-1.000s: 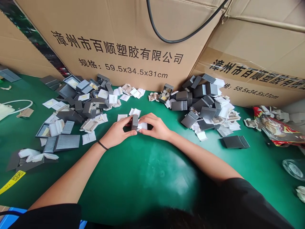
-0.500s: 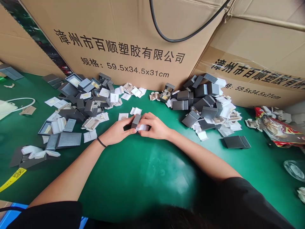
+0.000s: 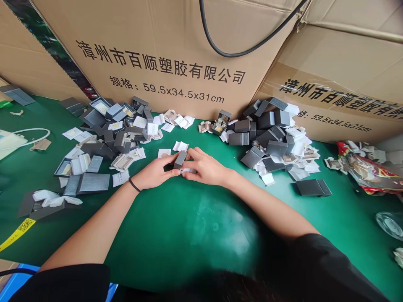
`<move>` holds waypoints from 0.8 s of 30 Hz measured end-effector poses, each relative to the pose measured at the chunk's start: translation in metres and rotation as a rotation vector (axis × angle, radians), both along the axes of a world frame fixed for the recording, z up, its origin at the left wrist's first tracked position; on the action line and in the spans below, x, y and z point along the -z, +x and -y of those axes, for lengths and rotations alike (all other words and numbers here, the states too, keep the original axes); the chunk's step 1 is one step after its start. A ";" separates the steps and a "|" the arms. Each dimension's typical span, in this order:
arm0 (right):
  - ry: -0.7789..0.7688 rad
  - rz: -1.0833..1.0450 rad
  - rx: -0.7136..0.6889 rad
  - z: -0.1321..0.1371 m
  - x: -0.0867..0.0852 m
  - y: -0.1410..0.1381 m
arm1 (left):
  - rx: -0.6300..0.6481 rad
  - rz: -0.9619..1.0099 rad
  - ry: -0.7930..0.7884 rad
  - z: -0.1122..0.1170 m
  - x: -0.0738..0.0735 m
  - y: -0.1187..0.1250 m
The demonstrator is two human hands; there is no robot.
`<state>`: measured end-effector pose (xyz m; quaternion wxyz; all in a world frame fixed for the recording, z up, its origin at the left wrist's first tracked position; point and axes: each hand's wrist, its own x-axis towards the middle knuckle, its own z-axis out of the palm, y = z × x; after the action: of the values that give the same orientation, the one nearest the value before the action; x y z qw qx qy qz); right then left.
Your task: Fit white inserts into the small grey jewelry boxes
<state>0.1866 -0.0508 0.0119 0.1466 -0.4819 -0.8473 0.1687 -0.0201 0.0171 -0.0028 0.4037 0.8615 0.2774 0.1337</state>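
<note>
Near the middle of the green tabletop, my left hand point(image 3: 155, 173) grips a small dark grey box point(image 3: 180, 160) between thumb and fingers. My right hand point(image 3: 206, 167) is closed around the box's right side, its fingertips touching it. A white piece point(image 3: 188, 170) shows beneath the right fingers; whether it is paper or the box's lining I cannot tell. The box's inside is mostly hidden by my fingers. Just behind the hands lie a white card point(image 3: 164, 153) and a folded white paper insert point(image 3: 180, 146).
Grey boxes, cards and paper inserts pile up at left point(image 3: 96, 150) and right point(image 3: 267, 130). One grey box point(image 3: 311, 187) lies apart at right. Large cartons point(image 3: 163, 33) stand behind, with a black cable point(image 3: 226, 54) hanging in front. A red snack bag point(image 3: 371, 170) and clear glass dish point(image 3: 389, 224) sit far right.
My right fingers have shifted slightly on the box, and less of the white piece shows. The left hand keeps its hold. The whole view has moved slightly.
</note>
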 end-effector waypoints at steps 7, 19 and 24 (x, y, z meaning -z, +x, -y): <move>-0.029 -0.061 -0.090 -0.007 0.006 0.000 | 0.070 0.005 0.028 0.001 -0.003 0.001; -0.137 -0.241 -0.056 -0.004 0.012 -0.002 | 0.091 0.016 0.068 0.001 -0.003 0.002; -0.152 -0.193 -0.009 -0.004 0.014 -0.004 | 0.077 0.022 0.076 0.002 -0.003 0.002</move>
<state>0.1822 -0.0469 -0.0019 0.1898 -0.4692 -0.8162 0.2788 -0.0186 0.0156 -0.0003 0.3785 0.8847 0.2343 0.1380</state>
